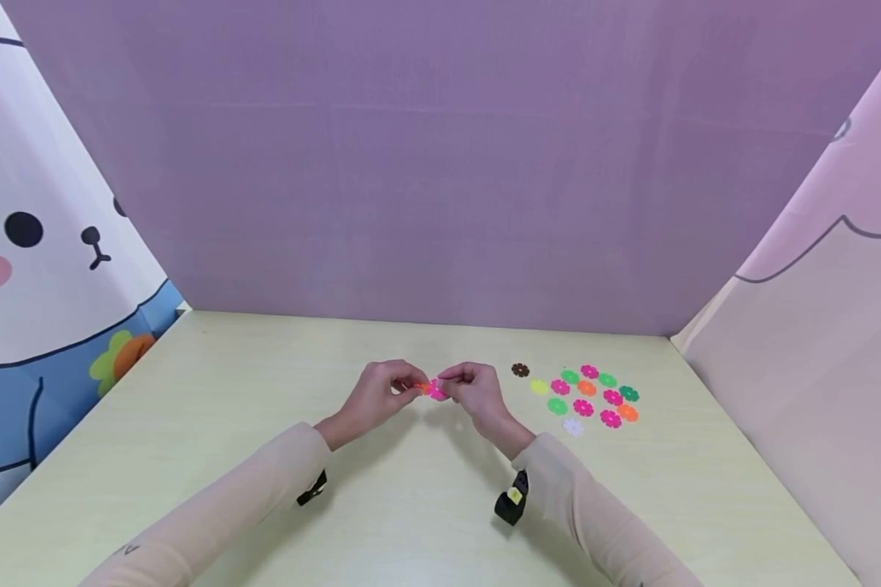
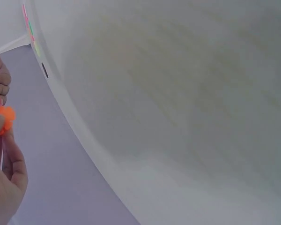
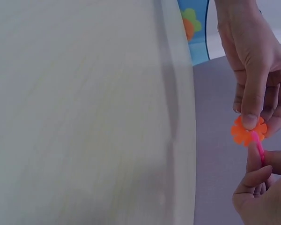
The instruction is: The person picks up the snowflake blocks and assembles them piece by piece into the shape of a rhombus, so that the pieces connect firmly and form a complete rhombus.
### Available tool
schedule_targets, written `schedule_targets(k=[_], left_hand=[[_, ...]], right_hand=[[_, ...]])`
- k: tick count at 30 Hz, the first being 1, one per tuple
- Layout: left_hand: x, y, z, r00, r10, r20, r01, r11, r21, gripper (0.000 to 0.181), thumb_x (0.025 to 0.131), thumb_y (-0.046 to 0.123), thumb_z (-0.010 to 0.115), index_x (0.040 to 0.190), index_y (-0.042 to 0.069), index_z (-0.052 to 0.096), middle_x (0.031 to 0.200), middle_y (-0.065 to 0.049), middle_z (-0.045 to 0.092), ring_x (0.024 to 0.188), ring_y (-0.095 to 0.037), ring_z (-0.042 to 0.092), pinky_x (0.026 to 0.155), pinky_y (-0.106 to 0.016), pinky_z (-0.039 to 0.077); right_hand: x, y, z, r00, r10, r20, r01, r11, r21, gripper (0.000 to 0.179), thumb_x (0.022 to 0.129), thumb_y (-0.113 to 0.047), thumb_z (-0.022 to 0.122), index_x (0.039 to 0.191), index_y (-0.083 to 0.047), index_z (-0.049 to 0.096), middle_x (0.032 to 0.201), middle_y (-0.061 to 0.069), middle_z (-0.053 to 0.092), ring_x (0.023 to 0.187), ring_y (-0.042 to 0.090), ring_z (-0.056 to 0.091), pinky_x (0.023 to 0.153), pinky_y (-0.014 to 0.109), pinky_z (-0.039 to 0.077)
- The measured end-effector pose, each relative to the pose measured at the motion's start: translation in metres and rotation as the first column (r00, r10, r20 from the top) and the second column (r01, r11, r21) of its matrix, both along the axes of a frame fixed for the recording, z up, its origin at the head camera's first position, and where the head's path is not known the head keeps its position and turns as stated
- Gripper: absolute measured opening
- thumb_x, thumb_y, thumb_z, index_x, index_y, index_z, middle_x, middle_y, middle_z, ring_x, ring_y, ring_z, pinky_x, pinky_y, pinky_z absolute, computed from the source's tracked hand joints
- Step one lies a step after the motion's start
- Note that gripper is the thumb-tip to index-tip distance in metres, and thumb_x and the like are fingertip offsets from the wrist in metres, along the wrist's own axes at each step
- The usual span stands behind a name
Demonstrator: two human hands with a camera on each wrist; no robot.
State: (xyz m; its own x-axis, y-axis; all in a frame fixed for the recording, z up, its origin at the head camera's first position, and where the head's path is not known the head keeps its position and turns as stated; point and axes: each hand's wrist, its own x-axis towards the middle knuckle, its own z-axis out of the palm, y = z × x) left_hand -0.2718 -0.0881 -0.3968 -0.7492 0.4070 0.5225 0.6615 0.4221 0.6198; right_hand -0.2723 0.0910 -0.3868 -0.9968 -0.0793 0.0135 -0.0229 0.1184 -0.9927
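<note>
Between thumb and fingers, my left hand pinches an orange notched plastic disc, shaped like a flower. My right hand pinches a pink disc of the same kind. Held above the table in front of me, the two discs meet at their edges. From the right wrist view, the pink one is seen edge-on against the orange one's face, roughly at a right angle. Fingertips cover part of both discs. In the left wrist view, the orange disc shows at the left edge, partly under the thumb.
Several loose flower discs lie on the table right of my hands: pink, green, orange, yellow, white and brown. A purple cloth hangs behind the table's far edge.
</note>
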Motion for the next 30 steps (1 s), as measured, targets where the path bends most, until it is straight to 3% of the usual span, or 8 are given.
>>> schedule_targets(k=[11,21,25,30], left_hand=[[0.001,-0.001,0.000,0.998,-0.017,0.055,0.019,0.999,-0.038,0.015,0.079,0.002,0.067,0.090,0.011,0.068,0.086,0.000,0.068,0.072,-0.008,0.062,0.062,-0.021,0.052],[0.001,-0.006,-0.003,0.999,-0.002,0.052,0.005,0.998,-0.062,0.016,0.078,0.003,0.068,0.091,0.012,0.068,0.086,0.002,0.067,0.073,-0.008,0.061,0.062,-0.022,0.052],[0.001,-0.008,-0.003,0.999,0.008,0.049,-0.005,0.998,-0.064,0.016,0.078,0.003,0.068,0.091,0.013,0.068,0.085,0.002,0.067,0.073,-0.007,0.061,0.062,-0.022,0.052],[0.001,-0.010,-0.003,0.999,0.008,0.045,-0.005,0.998,-0.067,0.016,0.078,0.004,0.069,0.091,0.013,0.067,0.085,0.003,0.066,0.074,-0.007,0.061,0.063,-0.022,0.052]], right_hand=[[-0.001,0.005,-0.005,0.994,0.091,-0.068,-0.084,0.992,0.098,0.012,0.082,0.002,0.060,0.093,0.006,0.063,0.079,0.012,0.064,0.060,0.009,0.057,0.055,0.024,0.047],[-0.006,0.019,-0.004,0.969,0.233,-0.085,-0.213,0.958,0.191,0.019,0.084,0.000,0.059,0.101,0.005,0.061,0.092,0.020,0.065,0.069,0.011,0.062,0.058,0.026,0.049],[-0.011,0.030,-0.005,0.967,0.227,-0.118,-0.192,0.948,0.252,0.020,0.083,0.000,0.061,0.102,0.005,0.061,0.094,0.021,0.064,0.075,0.015,0.061,0.061,0.026,0.050],[-0.020,0.047,-0.007,0.955,0.210,-0.212,-0.114,0.913,0.392,0.018,0.081,0.000,0.064,0.099,0.003,0.062,0.092,0.017,0.066,0.081,0.021,0.062,0.068,0.025,0.051]])
